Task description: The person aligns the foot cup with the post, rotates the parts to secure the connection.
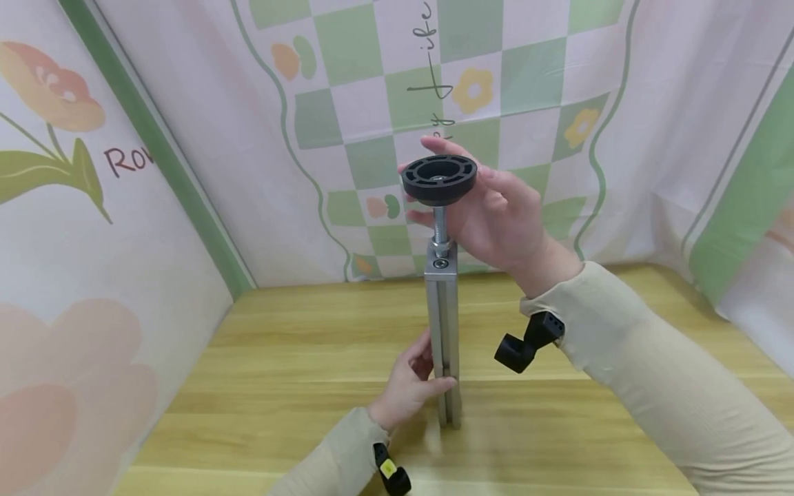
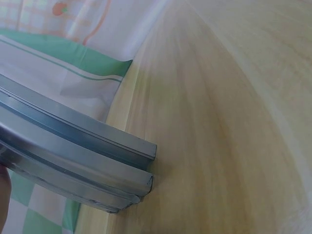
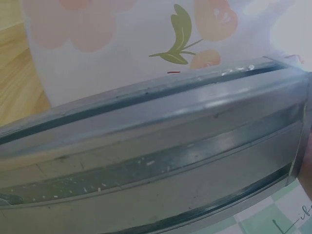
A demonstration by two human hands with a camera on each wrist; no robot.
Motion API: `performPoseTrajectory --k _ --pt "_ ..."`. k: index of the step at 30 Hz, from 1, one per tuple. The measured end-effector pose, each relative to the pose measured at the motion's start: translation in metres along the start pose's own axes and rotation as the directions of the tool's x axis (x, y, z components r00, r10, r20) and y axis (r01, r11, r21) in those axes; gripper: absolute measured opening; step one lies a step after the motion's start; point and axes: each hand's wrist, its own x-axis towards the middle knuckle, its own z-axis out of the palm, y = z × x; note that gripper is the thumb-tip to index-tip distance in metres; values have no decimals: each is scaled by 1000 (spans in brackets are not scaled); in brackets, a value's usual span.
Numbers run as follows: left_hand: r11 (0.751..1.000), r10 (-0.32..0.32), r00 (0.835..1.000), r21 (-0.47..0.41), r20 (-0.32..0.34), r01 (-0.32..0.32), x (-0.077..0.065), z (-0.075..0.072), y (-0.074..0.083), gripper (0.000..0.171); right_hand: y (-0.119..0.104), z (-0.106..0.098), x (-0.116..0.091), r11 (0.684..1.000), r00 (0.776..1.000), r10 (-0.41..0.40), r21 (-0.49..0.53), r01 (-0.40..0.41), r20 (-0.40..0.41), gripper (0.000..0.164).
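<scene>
Your right sleeve (image 1: 670,372) comes nearest the head camera, with a black bracket (image 1: 524,350) at its cuff. Beyond it, your right hand (image 1: 499,220) curves up behind the black levelling foot (image 1: 438,193), fingers spread and thumb just beside the rim; you cannot tell from this angle whether it bears on the foot. Your left hand (image 1: 406,386) grips the slotted aluminium profile (image 1: 453,331) low down, thumb across the front and fingers behind.

You have the profile roughly upright over the wood-grain tabletop (image 1: 298,358), between your two hands, foot uppermost. Whether its lower end rests on the wood is hard to tell. The threaded stud (image 1: 440,220) joins the foot to the end plate (image 1: 434,273), with a hex nut (image 1: 442,246) just above the plate and a socket-head screw (image 1: 440,264) set in it.

The step in hand looks like steadying the profile while you handle or adjust the foot. As a judgement, turning the foot calls for closing your right fingers evenly on its rim and holding firm below, since the piece could twist or tip.

You have no box or tray in view; the nearest thing to a container is the foot's round recess, where a metal end shows at the centre. In your right wrist view, pale flecks dot the profile's slot.
</scene>
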Motion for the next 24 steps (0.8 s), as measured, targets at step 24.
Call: performPoseTrajectory --k 24 --pt "1000 15 1000 -13 1 -15 -1 5 4 86 3 5 -3 993 977 -105 -70 93 -187 48"
